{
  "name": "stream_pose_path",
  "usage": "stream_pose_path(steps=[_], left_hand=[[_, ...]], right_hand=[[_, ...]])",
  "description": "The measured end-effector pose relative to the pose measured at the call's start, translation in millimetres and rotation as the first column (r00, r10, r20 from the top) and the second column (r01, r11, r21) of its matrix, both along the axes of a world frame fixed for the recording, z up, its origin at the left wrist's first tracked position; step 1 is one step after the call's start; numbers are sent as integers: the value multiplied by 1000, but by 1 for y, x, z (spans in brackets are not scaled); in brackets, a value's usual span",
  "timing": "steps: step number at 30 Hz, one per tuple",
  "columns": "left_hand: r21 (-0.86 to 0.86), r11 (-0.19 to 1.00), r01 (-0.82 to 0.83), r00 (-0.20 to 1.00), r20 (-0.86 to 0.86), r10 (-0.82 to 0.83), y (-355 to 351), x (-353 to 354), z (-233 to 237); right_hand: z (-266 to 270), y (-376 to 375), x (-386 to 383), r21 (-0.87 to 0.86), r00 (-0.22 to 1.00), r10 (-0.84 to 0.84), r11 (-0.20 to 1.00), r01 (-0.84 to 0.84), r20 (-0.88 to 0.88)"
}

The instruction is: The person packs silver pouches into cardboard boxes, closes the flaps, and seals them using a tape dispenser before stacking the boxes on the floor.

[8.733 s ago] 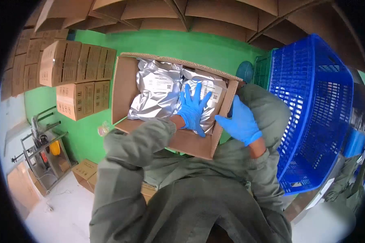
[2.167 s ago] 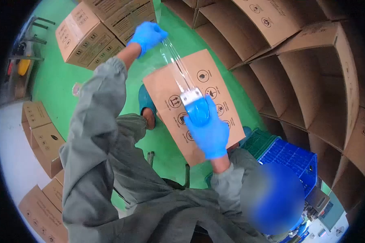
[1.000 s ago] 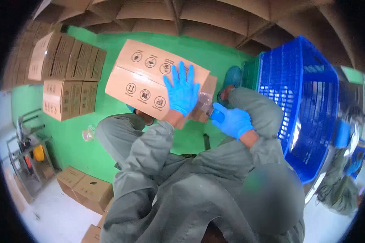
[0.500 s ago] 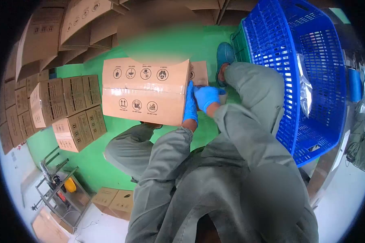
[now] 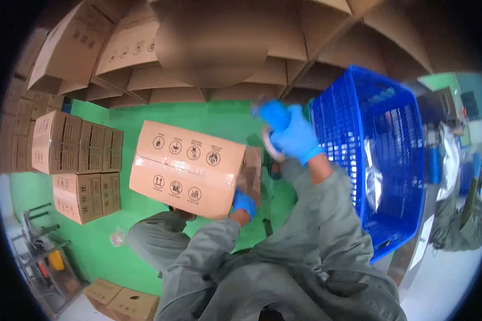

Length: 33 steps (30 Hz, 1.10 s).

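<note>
A closed cardboard box [image 5: 185,167] with printed handling symbols rests over my lap. My left hand [image 5: 244,203], in a blue glove, grips the box at its lower right corner. My right hand [image 5: 293,134], also gloved in blue, is raised above and to the right of the box and holds a blue tape dispenser [image 5: 272,128] with its roll of tape. The dispenser is off the box.
A blue plastic crate [image 5: 391,160] stands at my right with a silver foil bag [image 5: 374,182] inside. Stacked cardboard boxes [image 5: 75,166] sit on the green floor at left, open cartons [image 5: 198,64] line the top, two boxes [image 5: 120,299] lie below.
My right hand has lifted the tape dispenser up and away from the box's right end. My left hand slid down to the box's lower right corner. The view tilted upward.
</note>
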<state>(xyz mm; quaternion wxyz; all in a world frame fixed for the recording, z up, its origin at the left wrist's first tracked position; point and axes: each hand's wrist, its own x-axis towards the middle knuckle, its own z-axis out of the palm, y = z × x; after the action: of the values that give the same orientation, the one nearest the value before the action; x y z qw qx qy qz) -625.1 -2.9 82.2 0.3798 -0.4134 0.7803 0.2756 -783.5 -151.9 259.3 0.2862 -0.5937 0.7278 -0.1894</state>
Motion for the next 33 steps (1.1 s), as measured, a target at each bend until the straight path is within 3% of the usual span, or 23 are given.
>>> stream_pose_path(steps=[1,3,4,5,6,7,8,10,12,13,14,15,16,17,18,19,20,21,22,25,29,31,33], left_hand=[[46,978,205,979,-7,-205,-4,-2,32],[-49,998,47,910,-409,-63,-16,18,75],[-115,991,-74,755,-655,-20,-21,35,92],[-205,950,-237,603,-798,-22,-34,55,101],[-270,874,-404,440,-895,-73,-52,82,110],[-342,786,-515,492,-869,-56,-76,116,121],[-417,674,-610,543,-839,-28,-99,157,127],[-673,273,-688,713,-697,78,-129,237,108],[-520,204,-829,523,-595,610,-145,282,119],[-338,200,-920,378,-627,681,-151,298,106],[-138,176,-975,224,-633,741,-156,311,87],[-102,176,-979,202,-591,781,-159,317,81],[-66,186,-980,191,-559,807,-169,325,78],[-40,187,-982,179,-536,825,-172,334,74],[-12,199,-980,177,-517,838,-175,338,72],[-11,177,-984,157,-527,835,-177,338,71],[-2,173,-985,144,-562,815,-176,338,69],[2,173,-985,138,-592,794,-175,340,71],[-11,162,-987,139,-578,804,-177,338,65],[-5,137,-991,117,-540,833,-161,340,64],[38,-56,-998,-68,-531,845,-85,370,105],[-106,-166,-980,-75,-579,812,-53,400,128],[-334,-260,-906,11,-633,774,-23,434,166]], right_hand=[[5,-31,-12,-135,991,23,991,-6,131],[2,-113,-34,-314,916,22,943,114,400],[20,-144,-33,-297,923,-40,941,164,382],[26,-179,-36,-287,981,-129,943,167,146],[18,-213,-40,-302,975,-211,927,221,66],[0,-254,-63,-341,964,-138,939,54,-228],[-19,-290,-85,-305,919,-162,951,49,-360],[-17,-305,-84,-400,809,-2,870,-289,-588],[-24,-305,-87,-329,851,-130,943,-52,-508],[-27,-306,-88,-285,855,-202,956,67,-477],[-40,-287,-92,-479,749,-195,859,-182,-634],[-52,-268,-94,-600,572,-316,683,-416,-757],[-57,-227,-56,-717,902,-370,689,107,-221],[-88,-187,-38,-717,928,-361,670,192,-89],[-164,-153,-67,-676,522,-429,481,-558,-737],[-207,-94,-47,-471,862,-18,844,-258,-506],[-240,-42,-15,-3,969,101,995,-104,-226],[-260,-1,16,416,990,138,901,-125,-1],[-272,24,41,619,974,180,752,-224,134],[-255,55,112,713,912,301,571,-406,278],[-228,71,159,676,887,304,574,-462,348],[-207,80,198,662,861,168,574,-481,480],[-181,88,259,657,710,-158,554,-512,686]])
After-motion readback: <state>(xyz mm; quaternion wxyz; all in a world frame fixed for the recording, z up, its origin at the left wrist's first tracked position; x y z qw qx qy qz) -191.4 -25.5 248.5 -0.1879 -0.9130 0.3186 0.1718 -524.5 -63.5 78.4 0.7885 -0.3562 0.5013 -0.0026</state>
